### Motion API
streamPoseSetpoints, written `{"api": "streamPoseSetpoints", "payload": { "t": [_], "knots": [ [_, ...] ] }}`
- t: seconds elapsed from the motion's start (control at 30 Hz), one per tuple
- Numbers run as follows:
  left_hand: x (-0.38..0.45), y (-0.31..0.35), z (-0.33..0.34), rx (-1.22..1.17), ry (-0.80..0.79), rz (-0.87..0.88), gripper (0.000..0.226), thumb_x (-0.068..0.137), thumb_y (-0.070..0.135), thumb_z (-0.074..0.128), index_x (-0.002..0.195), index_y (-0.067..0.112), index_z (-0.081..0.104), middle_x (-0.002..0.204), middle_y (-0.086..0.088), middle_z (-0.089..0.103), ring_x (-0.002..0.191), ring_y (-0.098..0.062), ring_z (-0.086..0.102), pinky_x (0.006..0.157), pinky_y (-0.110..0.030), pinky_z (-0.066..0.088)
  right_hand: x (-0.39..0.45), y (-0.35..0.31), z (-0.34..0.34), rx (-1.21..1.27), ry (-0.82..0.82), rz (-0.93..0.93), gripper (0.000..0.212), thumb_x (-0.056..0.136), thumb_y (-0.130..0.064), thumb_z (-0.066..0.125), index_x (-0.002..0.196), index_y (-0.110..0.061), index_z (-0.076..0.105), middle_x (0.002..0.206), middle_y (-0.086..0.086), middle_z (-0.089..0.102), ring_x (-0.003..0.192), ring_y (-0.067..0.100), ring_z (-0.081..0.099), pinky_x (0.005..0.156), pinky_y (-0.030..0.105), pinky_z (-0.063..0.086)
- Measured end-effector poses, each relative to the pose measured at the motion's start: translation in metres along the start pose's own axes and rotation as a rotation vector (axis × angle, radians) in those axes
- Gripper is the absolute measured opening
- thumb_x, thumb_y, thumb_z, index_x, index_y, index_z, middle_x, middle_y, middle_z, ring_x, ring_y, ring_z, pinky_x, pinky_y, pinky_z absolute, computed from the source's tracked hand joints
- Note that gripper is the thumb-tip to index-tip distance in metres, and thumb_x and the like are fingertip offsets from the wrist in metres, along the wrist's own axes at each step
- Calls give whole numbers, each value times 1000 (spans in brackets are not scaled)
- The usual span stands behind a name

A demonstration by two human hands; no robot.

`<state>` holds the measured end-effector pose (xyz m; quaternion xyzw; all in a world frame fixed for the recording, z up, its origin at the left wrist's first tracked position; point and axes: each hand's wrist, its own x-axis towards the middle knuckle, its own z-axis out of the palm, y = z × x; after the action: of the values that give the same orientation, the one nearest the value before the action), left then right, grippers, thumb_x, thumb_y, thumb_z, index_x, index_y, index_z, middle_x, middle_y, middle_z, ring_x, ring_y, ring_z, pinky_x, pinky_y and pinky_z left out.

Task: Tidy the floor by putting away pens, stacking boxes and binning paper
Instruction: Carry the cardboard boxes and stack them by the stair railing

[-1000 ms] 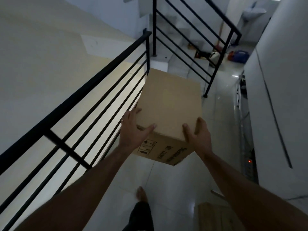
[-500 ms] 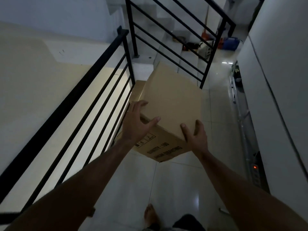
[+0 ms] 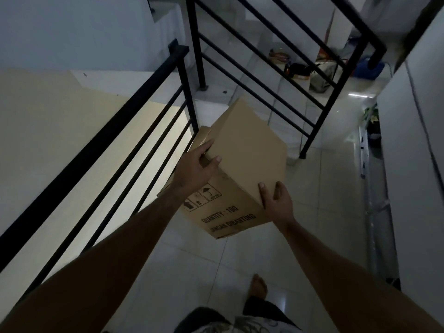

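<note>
Left hand: gripping the upper left edge of the cardboard box, fingers partly spread and curling over the edge, thumb pressing on the top face. Right hand: clamping the near right corner, thumb lying on top, fingers wrapping under and out of sight.

Cardboard box: being held off the tiled floor, tilting, printed side facing the camera, just beside the black railing. Second brown carton: partly showing behind the left edge; whether touching, not discernible.

Risks, as judged:
- slipping from the right hand, since only one corner is being pinched while the box is tilting;
- knocking against the railing post during lowering;
- landing skewed on the stack and toppling toward the bare foot;
- dim light hindering alignment.
</note>
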<state>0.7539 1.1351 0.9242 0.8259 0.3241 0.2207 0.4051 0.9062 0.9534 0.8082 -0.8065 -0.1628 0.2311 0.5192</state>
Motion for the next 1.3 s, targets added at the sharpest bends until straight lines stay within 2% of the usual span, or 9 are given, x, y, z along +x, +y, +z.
{"api": "streamPoseSetpoints", "payload": {
  "t": [0.07, 0.1, 0.27, 0.43, 0.57, 0.7, 0.77, 1.13, 1.3],
  "knots": [
    [31, 0, 6, -5, -25, -38, 59, 90, 38, 65, 144, 26, 45, 136, 3, 59, 124, -8, 55, 103, -36, 49, 32, -6, -2, -4, -28, -5, 70, 85, -58, 63, 135, -12, 49, 106, -15, 52, 95, 0, 49, 68, 3, 38],
    [48, -1, 9, -9, -27, -57, 59, 90, 36, 65, 144, 26, 45, 136, 3, 59, 124, -8, 55, 103, -36, 49, 52, -10, -2, -10, -52, 3, 66, 85, -56, 64, 133, -12, 51, 102, -16, 51, 94, 2, 51, 66, 5, 37],
    [115, -18, 22, 26, -24, -80, 60, 90, 33, 66, 145, 24, 44, 138, 2, 58, 123, -10, 57, 101, -38, 51, 125, -21, 19, -23, -140, 48, 50, 88, -47, 65, 121, -11, 55, 97, -9, 53, 87, 10, 54, 73, 26, 47],
    [184, -46, 27, 6, -27, -95, 59, 91, 33, 65, 146, 26, 42, 137, 1, 58, 118, -16, 61, 90, -45, 56, 194, -27, 61, 53, -147, 69, 36, 89, -50, 61, 113, -26, 49, 95, -16, 53, 82, -1, 55, 70, 17, 46],
    [232, -69, 38, 48, -47, -57, 58, 92, 30, 64, 146, 24, 43, 138, -1, 57, 114, -25, 63, 89, -46, 56, 244, -20, 101, 73, -129, 150, 49, 83, -70, 53, 103, -26, 43, 105, -3, 55, 100, 22, 57, 88, 38, 50],
    [276, -105, 58, 143, 6, 25, 54, 91, 24, 65, 142, 15, 49, 144, -2, 52, 133, -13, 48, 110, -26, 38, 289, -7, 145, 105, -116, 168, 80, 80, -76, 49, 128, -12, 49, 129, 6, 59, 118, 28, 55, 101, 47, 45],
    [295, -122, 74, 180, 13, 72, 52, 91, 22, 65, 141, 13, 50, 145, -4, 51, 135, -11, 44, 113, -24, 34, 310, 5, 167, 148, -114, 182, 87, 79, -79, 46, 134, -11, 48, 132, 8, 58, 120, 29, 55, 102, 48, 45],
    [362, -279, 175, 411, 109, 381, 50, 88, 18, 66, 135, 5, 55, 137, -16, 57, 130, -28, 52, 109, -43, 42, 434, 146, 297, 310, -142, 78, 76, 89, -70, 41, 138, -12, 39, 136, 7, 51, 123, 26, 50, 91, 34, 38],
    [382, -342, 209, 473, 150, 446, 50, 89, 21, 65, 137, 9, 55, 140, -10, 55, 132, -20, 49, 112, -28, 34, 469, 201, 349, 386, -155, -23, 80, 87, -76, 35, 137, -14, 46, 136, 9, 55, 122, 27, 53, 103, 48, 44]
  ]
}}
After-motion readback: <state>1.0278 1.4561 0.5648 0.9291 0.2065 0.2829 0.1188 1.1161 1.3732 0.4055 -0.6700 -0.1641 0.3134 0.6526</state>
